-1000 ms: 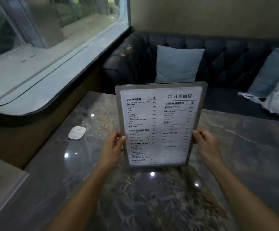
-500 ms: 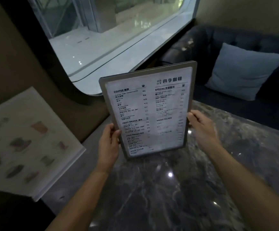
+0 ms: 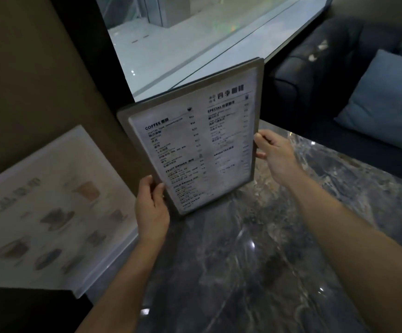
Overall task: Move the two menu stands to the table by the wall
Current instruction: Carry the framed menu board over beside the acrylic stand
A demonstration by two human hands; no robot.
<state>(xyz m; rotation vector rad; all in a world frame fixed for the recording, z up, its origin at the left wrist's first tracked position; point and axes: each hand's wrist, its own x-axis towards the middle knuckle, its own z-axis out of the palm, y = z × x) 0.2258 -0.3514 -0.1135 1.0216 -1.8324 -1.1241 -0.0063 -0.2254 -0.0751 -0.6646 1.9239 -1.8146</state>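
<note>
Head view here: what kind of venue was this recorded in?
Most likely a café seating area. The framed menu stand held in both hands lists coffee, fruit drinks and green tea; a second menu pictures cups; a marble table faces a tufted dark sofa with a cushion.

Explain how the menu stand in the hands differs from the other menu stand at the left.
The grey-framed menu stand is gripped at its side edges by the left hand and right hand; the white menu stand is untouched. The grey-framed one carries text lists, the white one drink pictures. The grey-framed one stands nearly upright above the marble table; the white one leans back. Both are flat menu boards.
</note>
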